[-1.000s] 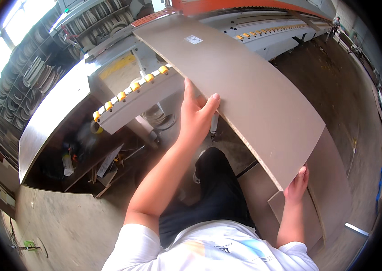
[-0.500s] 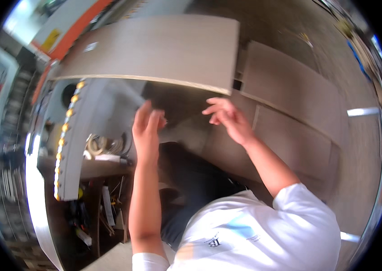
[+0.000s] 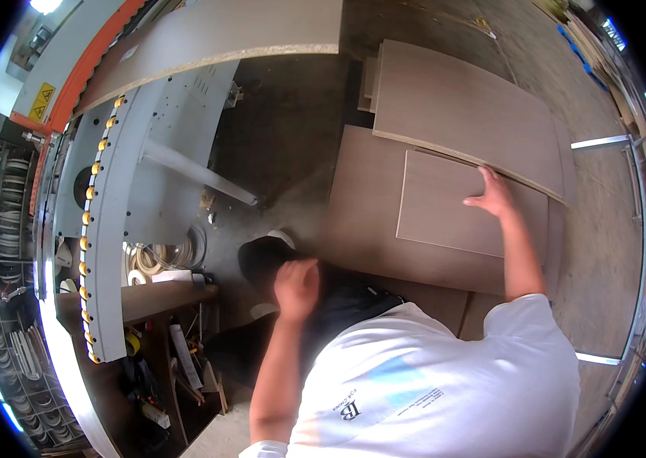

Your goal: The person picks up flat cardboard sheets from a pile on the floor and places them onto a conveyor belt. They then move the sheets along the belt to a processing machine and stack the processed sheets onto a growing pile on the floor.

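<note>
My right hand (image 3: pixel 494 197) reaches over the stacked brown boards, thumb and fingers apart. Its fingertips are at the upper edge of a smaller rectangular board (image 3: pixel 445 202), beside a larger board (image 3: pixel 464 114); whether they touch is hard to tell. That smaller board lies flat on a wide brown board (image 3: pixel 365 221). My left hand (image 3: pixel 297 290) hovers in front of my dark trousers, its fingers curled in and slightly blurred, with nothing seen in them. Another long brown board (image 3: pixel 224 34) rests on the machine at the upper left, away from both hands.
A grey machine arm with a row of yellow rollers (image 3: pixel 88 206) runs along the left. Below it, coiled bands (image 3: pixel 163 256) lie near a wooden cabinet (image 3: pixel 163 301) holding tools. A grey tube (image 3: pixel 201 174) sticks out from the machine. A metal frame (image 3: pixel 628 267) stands at the right.
My view has turned right, toward the stacked boards. My right hand has moved from near the machine's board to the stack; my left hand has dropped toward my body and its fingers have curled in.
</note>
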Motion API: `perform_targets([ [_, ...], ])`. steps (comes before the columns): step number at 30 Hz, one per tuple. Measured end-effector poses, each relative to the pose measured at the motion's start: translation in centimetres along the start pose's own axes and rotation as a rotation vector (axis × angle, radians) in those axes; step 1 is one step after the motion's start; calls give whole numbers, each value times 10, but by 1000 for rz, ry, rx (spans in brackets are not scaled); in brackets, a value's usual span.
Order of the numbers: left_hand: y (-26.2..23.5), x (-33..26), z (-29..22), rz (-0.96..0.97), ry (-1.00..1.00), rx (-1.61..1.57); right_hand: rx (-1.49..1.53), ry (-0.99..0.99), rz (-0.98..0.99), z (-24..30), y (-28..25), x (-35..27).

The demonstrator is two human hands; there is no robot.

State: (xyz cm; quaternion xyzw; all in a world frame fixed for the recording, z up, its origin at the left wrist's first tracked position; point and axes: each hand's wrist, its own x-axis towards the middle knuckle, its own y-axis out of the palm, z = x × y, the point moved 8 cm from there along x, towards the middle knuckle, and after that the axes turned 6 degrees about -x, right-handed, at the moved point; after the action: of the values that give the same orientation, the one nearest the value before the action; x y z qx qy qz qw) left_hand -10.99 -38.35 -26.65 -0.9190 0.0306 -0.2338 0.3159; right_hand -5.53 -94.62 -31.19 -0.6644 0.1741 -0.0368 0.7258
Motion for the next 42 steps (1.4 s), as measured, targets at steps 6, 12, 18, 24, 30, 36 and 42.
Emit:
perform_targets([
  [6,6,5,2,3,-60,18,-25,121,90,-22,-7,2],
  [12,55,13,-9,198,-244,-28,-41,114,7,18,4,-4],
  [18,133,18,30,372,-383,-67,7,-3,-137,87,13,-20],
  [24,141,18,81,327,-557,-150,131,341,-323,-15,27,-71],
  [30,144,14,80,364,-989,-729,161,784,-114,-203,83,-146],
  [36,117,22,50,467,-943,-845,242,747,25,-224,107,-146],
  [42,62,4,22,282,-815,-1128,949,784,31,-183,122,-131],
])
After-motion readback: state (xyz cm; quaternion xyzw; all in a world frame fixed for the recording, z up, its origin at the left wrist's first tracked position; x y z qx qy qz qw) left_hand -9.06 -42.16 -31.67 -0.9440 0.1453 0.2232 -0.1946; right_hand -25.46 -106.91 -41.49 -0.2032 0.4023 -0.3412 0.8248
